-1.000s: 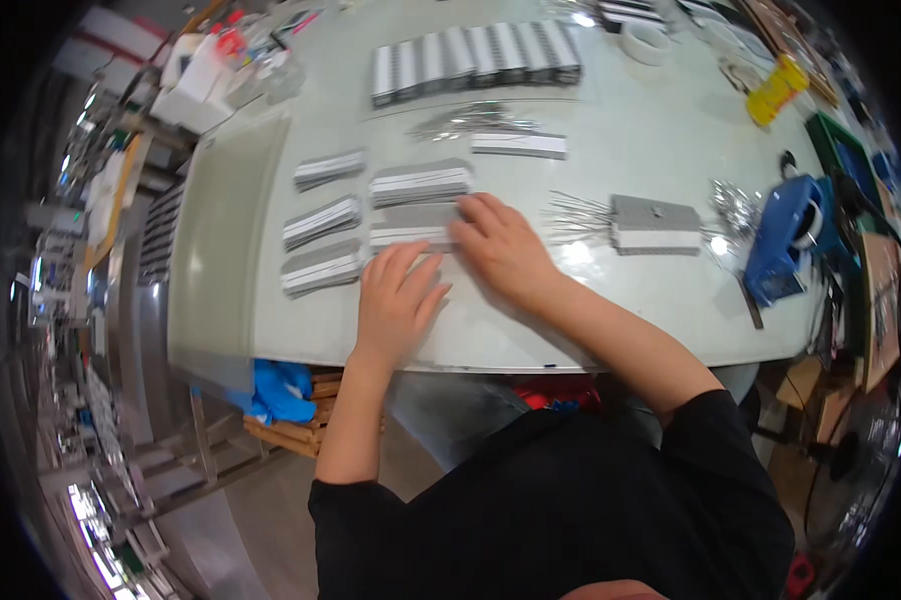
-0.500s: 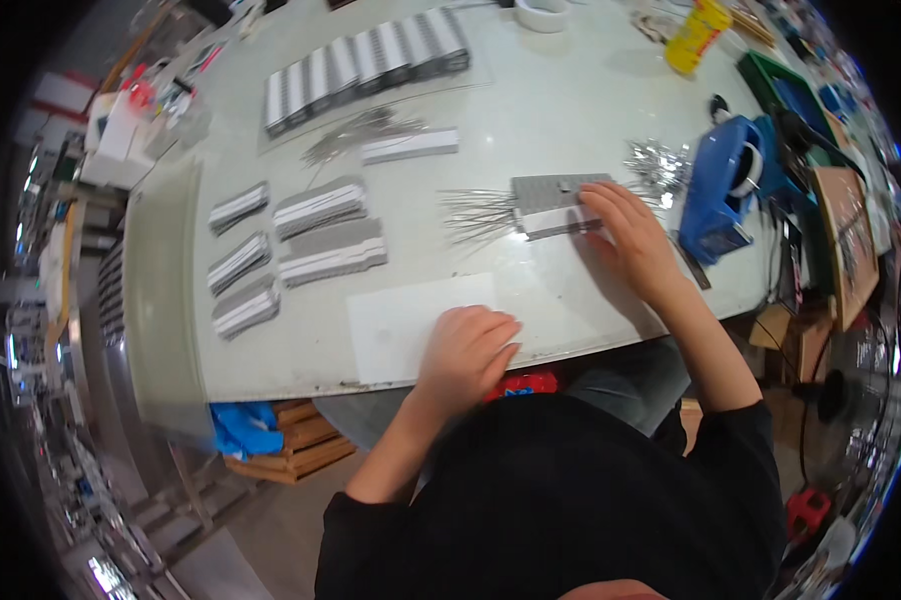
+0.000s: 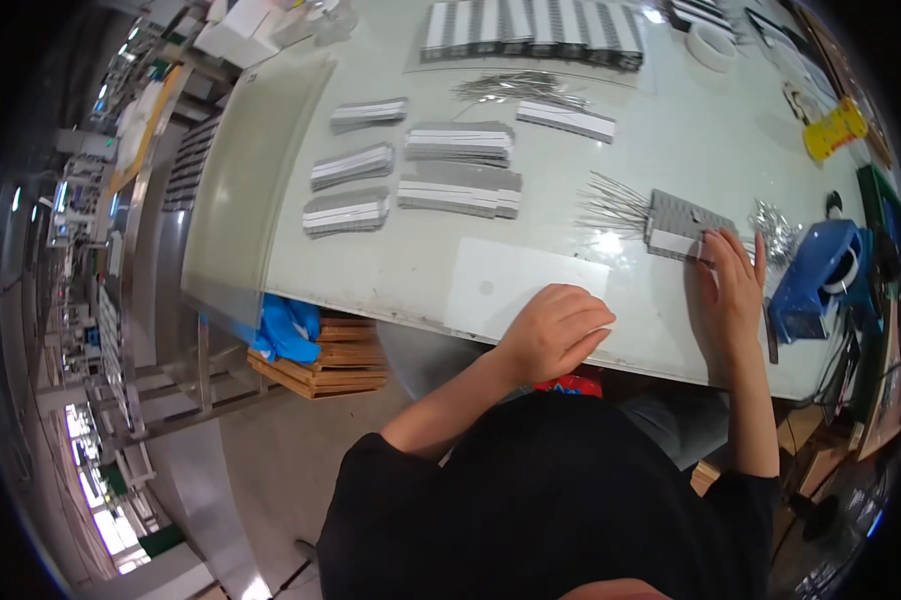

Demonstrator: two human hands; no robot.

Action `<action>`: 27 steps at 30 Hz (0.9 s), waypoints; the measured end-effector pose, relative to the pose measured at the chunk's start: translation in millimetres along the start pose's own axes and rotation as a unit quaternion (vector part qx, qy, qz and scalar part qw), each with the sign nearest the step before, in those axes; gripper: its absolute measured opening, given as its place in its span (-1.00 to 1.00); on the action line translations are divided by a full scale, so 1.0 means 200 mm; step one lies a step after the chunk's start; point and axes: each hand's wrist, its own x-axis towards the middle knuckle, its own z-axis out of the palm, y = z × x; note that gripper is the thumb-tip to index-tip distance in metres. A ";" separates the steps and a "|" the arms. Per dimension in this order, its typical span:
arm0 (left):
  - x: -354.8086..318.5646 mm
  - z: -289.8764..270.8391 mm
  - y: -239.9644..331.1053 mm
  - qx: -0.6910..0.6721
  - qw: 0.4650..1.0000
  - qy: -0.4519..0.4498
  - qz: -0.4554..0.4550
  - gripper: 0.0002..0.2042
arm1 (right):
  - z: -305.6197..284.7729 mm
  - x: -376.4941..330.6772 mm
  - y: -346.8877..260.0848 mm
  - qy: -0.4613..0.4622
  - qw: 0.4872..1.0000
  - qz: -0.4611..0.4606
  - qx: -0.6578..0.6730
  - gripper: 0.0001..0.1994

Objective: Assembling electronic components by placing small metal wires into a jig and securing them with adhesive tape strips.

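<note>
My right hand (image 3: 736, 290) rests at the right end of a grey stack of flat strips (image 3: 686, 222) with a white band. Its fingers are apart, their tips touching the stack's white-banded edge. Thin metal wires (image 3: 616, 205) fan out from the stack's left end. At the table's front edge my left hand (image 3: 558, 330) is loosely closed above the lower right of a white sheet (image 3: 491, 275). Nothing shows between its fingers and thumb; the palm is hidden.
Several grey-and-white strip bundles (image 3: 459, 192) lie at the left. Loose wires (image 3: 516, 88) and a single strip bundle (image 3: 568, 120) are behind, before a long row of bundles (image 3: 531, 30). Crumpled silver bits (image 3: 771, 225) and a blue tape dispenser (image 3: 816, 275) stand right.
The whole view has swung, so the table's things sit farther right. My right hand has slid off the stack's top toward its right end. My left hand stays by the white sheet.
</note>
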 end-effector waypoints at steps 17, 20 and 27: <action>0.09 0.06 0.09 0.051 0.996 -0.069 0.032 -0.77 | -0.11 -0.24 -0.32 -0.037 0.989 0.078 0.123 -0.50; 0.08 0.10 0.09 0.041 0.995 -0.071 0.049 -0.78 | -0.09 -0.27 -0.34 -0.076 0.988 0.065 0.121 -0.45; -0.02 0.10 0.10 0.039 0.998 -0.050 0.029 -0.73 | -0.15 -0.39 -0.36 -0.133 0.977 0.022 0.166 -0.44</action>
